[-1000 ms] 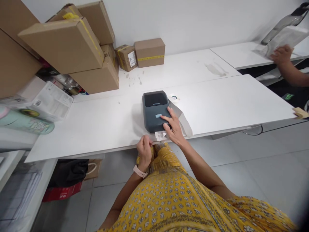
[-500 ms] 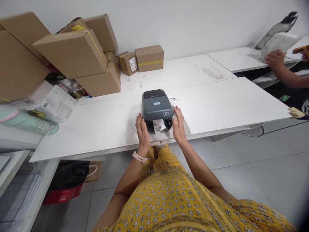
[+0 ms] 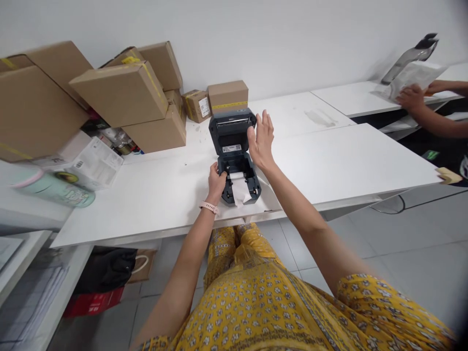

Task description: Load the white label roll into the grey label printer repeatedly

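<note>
A dark grey label printer point(image 3: 255, 184) stands on the white table near its front edge. Its lid point(image 3: 230, 138) is raised and tilted back, showing the inside. White label paper point(image 3: 240, 189) runs from the compartment over the front, its end torn and lifted. My left hand point(image 3: 216, 182) grips the left side wall of the base, thumb over the rim. My right hand point(image 3: 262, 140) is raised at the lid's right edge with fingers stretched out; whether the palm touches the lid I cannot tell.
Cardboard boxes point(image 3: 120, 95) are stacked at the back left, with two smaller ones, including a taped box point(image 3: 228, 95), by the wall. A mint bottle point(image 3: 62, 187) lies at the left. At the far right, another person's hands point(image 3: 413, 97) hold a pale package point(image 3: 415, 78).
The printer lid has swung up and back from nearly closed. My right hand has risen with it, while my left hand has moved slightly up along the base's left side.
</note>
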Available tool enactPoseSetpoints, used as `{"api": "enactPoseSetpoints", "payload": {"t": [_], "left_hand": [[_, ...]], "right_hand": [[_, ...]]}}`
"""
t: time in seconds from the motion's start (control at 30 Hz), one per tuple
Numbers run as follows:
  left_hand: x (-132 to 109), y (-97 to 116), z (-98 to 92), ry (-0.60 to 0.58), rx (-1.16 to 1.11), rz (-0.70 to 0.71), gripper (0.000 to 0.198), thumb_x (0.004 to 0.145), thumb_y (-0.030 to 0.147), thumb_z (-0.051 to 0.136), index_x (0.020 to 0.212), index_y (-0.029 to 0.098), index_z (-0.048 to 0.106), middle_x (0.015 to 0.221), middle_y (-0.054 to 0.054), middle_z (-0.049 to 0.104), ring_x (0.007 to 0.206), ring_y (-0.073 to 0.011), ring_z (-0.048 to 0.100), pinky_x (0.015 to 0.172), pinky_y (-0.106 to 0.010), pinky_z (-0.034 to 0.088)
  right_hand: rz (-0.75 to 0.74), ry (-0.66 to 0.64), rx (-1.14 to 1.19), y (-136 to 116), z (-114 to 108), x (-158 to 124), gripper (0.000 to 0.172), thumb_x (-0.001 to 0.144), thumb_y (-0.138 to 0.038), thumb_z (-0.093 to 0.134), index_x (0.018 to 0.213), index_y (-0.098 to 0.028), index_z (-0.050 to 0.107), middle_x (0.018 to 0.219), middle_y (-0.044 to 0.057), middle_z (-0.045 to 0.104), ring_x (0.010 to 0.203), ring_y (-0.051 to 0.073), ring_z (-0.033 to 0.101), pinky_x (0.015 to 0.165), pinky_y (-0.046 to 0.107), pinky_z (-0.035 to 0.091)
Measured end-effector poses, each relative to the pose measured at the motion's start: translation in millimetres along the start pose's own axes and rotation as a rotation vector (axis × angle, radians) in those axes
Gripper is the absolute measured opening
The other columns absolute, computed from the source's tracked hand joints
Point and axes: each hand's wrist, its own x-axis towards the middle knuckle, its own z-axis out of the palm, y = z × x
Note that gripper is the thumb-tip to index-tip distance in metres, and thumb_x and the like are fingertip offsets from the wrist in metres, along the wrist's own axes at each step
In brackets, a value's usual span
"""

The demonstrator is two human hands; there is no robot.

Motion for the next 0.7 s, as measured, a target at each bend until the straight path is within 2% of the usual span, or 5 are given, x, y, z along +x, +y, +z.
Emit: {"api": "enactPoseSetpoints", "payload": {"t": [0.17,0.3,0.4,0.53,0.7], "left_hand": [[-6.1,-1.1,-0.7,0.02,0.081,0.03,0.066,0.088,0.018,0.063,0.151,0.013,0.045,0.152,-0.02,0.06,0.14,-0.0267,0.059,0.119,-0.04,0.044],[-12.2,-1.4,-2.6,0.022,0.119,0.052,0.071,0.085,0.021,0.068,0.152,0.016,0.045,0.15,-0.019,0.062,0.14,-0.0286,0.06,0.117,-0.042,0.046],[-13.2,-0.4,-2.3,0.032,0.15,0.063,0.073,0.082,0.019,0.07,0.151,0.016,0.046,0.147,-0.019,0.065,0.137,-0.029,0.062,0.116,-0.043,0.046],[-13.6,3.7,-2.4,0.033,0.183,0.066,0.072,0.08,0.017,0.071,0.148,0.02,0.05,0.143,-0.015,0.068,0.132,-0.0293,0.065,0.114,-0.043,0.048],[-16.5,6.8,-5.0,0.014,0.188,0.048,0.084,0.082,0.017,0.068,0.16,0.022,0.037,0.148,-0.015,0.065,0.137,-0.0313,0.062,0.116,-0.046,0.046]], "right_hand": [[0.006,-0.029,0.007,14.3,22.4,37.9,0.073,0.107,-0.064,0.014,0.169,-0.026,0.008,0.175,0.014,0.02,0.164,0.034,0.014,0.128,0.068,0.02],[-0.003,-0.042,-0.056,12.8,19.3,33.0,0.076,0.107,-0.062,0.021,0.169,-0.022,0.005,0.174,0.018,0.023,0.161,0.036,0.021,0.125,0.065,0.028],[-0.025,-0.055,-0.053,1.5,5.4,7.7,0.063,0.109,-0.049,0.027,0.163,-0.018,0.032,0.164,0.017,0.045,0.15,0.033,0.042,0.122,0.054,0.036],[-0.261,-0.513,-0.163,-14.1,-2.6,-21.2,0.041,0.102,-0.022,0.041,0.127,-0.018,0.074,0.126,0.012,0.077,0.12,0.03,0.067,0.119,0.047,0.04],[-0.466,-1.003,-0.464,-26.5,13.2,-26.8,0.032,0.092,-0.012,0.056,0.113,-0.012,0.08,0.108,0.016,0.082,0.112,0.029,0.075,0.126,0.047,0.024]]}}
